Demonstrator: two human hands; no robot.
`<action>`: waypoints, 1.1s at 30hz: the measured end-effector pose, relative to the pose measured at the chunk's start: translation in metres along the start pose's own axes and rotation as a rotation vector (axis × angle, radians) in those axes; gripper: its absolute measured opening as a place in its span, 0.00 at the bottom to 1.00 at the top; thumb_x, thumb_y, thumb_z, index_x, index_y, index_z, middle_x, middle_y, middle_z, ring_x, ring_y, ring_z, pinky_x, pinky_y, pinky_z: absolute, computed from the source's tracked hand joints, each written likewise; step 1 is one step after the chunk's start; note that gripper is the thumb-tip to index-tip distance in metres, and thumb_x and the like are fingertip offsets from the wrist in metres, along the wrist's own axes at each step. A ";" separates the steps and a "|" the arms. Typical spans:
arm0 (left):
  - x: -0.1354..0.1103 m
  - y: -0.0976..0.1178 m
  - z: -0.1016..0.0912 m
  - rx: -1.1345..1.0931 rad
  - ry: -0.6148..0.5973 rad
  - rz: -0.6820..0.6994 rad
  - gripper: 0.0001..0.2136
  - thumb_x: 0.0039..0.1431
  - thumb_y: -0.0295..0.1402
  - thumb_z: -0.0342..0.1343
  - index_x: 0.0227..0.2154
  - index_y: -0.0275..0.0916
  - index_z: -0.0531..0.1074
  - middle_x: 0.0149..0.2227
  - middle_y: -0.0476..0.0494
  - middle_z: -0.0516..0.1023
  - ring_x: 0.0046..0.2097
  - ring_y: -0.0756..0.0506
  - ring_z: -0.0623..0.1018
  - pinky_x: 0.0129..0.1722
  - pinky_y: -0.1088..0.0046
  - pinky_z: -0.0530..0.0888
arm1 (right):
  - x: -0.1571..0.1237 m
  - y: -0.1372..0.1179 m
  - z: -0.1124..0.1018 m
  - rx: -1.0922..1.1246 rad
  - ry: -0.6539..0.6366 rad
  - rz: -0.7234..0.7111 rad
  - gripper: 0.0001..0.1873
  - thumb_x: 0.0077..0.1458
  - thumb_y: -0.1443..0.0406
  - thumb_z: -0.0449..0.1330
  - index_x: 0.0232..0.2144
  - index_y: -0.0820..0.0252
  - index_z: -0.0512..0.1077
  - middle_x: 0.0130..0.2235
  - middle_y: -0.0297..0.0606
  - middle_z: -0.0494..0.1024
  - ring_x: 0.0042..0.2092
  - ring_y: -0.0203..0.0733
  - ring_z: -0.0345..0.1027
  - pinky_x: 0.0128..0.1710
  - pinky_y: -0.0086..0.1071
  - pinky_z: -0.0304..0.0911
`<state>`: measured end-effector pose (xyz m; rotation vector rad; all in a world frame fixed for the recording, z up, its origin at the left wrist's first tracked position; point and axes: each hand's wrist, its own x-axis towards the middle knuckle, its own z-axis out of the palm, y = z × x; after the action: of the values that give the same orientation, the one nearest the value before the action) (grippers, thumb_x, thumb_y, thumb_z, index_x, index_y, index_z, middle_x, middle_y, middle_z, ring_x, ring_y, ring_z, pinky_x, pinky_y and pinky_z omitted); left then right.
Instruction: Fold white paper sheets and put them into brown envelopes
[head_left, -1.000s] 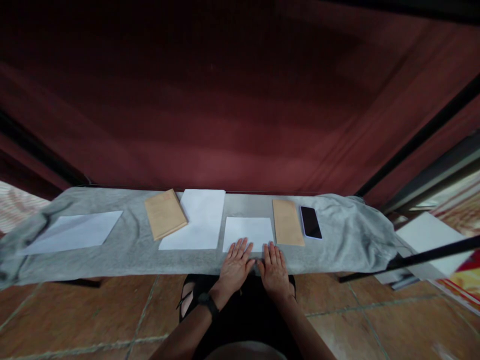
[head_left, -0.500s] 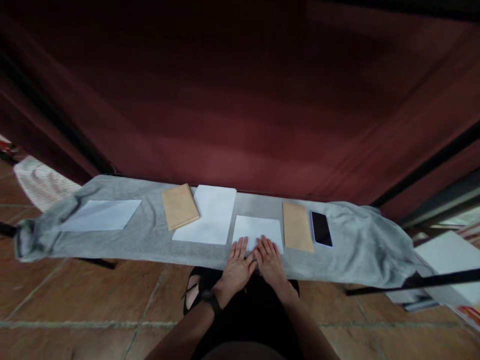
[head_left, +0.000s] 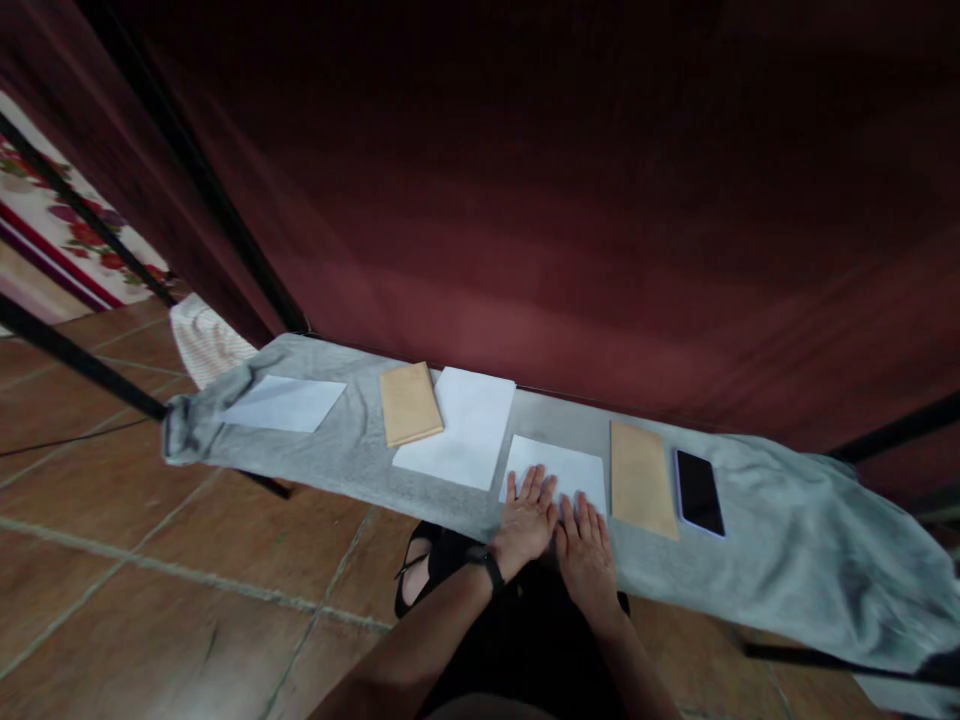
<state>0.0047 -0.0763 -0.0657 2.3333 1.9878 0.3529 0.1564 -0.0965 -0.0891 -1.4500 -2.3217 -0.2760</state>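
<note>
The left hand (head_left: 527, 515) lies palm down on the small white sheet (head_left: 564, 462), fingers straight and a little spread, gripping nothing. The right hand (head_left: 586, 552) rests flat beside it, its fingers closer together and likewise gripping nothing, the tips on the near edge of the same sheet. The two thumbs sit near each other between the hands. The small white sheet reaches beyond both sets of fingertips, flat on the grey cloth (head_left: 352, 470). Just right of the right fingers is a brown envelope (head_left: 642, 480), and beyond it a phone (head_left: 699, 492) with a dark screen. Left of the left fingers lie larger white sheets (head_left: 480, 425), partly under a brown packet (head_left: 411, 402); any print on the packet is too faint to read. Farthest left from the fingers is another white sheet (head_left: 286, 402). A dark wristband (head_left: 491, 568) circles the left wrist, behind the fingers.
</note>
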 end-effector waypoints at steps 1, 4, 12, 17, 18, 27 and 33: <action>0.006 -0.002 0.001 -0.001 0.005 -0.003 0.25 0.71 0.40 0.36 0.68 0.44 0.55 0.71 0.42 0.53 0.72 0.39 0.50 0.69 0.44 0.48 | 0.001 -0.001 0.000 -0.006 0.002 0.006 0.28 0.69 0.61 0.42 0.67 0.62 0.58 0.69 0.52 0.57 0.68 0.55 0.53 0.65 0.52 0.51; 0.026 -0.011 0.002 -0.008 0.027 -0.004 0.26 0.69 0.40 0.39 0.68 0.42 0.54 0.71 0.39 0.53 0.72 0.35 0.50 0.67 0.39 0.48 | 0.003 -0.005 0.001 -0.025 0.010 0.049 0.28 0.70 0.58 0.43 0.66 0.61 0.61 0.68 0.53 0.58 0.67 0.56 0.55 0.65 0.51 0.51; 0.053 -0.029 -0.003 0.023 0.045 -0.052 0.26 0.70 0.43 0.38 0.67 0.40 0.58 0.70 0.39 0.56 0.72 0.37 0.52 0.68 0.45 0.49 | -0.003 -0.012 0.003 -0.042 0.013 0.165 0.29 0.69 0.55 0.45 0.66 0.63 0.60 0.69 0.54 0.57 0.67 0.56 0.54 0.65 0.51 0.51; 0.030 -0.032 0.001 0.057 0.064 0.006 0.25 0.70 0.40 0.39 0.67 0.40 0.58 0.70 0.40 0.56 0.71 0.39 0.54 0.68 0.52 0.53 | 0.018 -0.004 0.000 0.059 -0.052 0.191 0.25 0.70 0.61 0.44 0.61 0.62 0.68 0.65 0.51 0.66 0.65 0.52 0.60 0.63 0.48 0.55; 0.026 -0.032 0.002 0.060 0.068 0.028 0.25 0.70 0.40 0.39 0.67 0.42 0.58 0.70 0.41 0.57 0.71 0.40 0.55 0.68 0.51 0.53 | 0.029 -0.002 0.000 0.090 -0.070 0.198 0.24 0.70 0.62 0.43 0.61 0.63 0.68 0.63 0.50 0.68 0.64 0.50 0.61 0.63 0.46 0.55; 0.025 -0.032 -0.002 0.098 0.067 -0.014 0.25 0.69 0.37 0.40 0.67 0.38 0.59 0.70 0.38 0.56 0.71 0.40 0.55 0.68 0.53 0.56 | 0.103 0.004 0.021 0.090 -0.144 0.231 0.25 0.70 0.60 0.46 0.65 0.61 0.62 0.68 0.49 0.59 0.68 0.49 0.53 0.66 0.48 0.49; 0.026 -0.032 0.007 0.091 0.114 -0.095 0.29 0.68 0.39 0.40 0.67 0.29 0.56 0.69 0.31 0.56 0.71 0.38 0.55 0.67 0.54 0.58 | 0.097 0.005 0.036 0.028 -0.035 0.425 0.33 0.69 0.56 0.44 0.66 0.78 0.55 0.67 0.64 0.55 0.69 0.58 0.51 0.66 0.53 0.48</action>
<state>-0.0211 -0.0447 -0.0750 2.3099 2.2025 0.4069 0.1148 -0.0020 -0.0812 -1.8945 -1.9666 -0.0968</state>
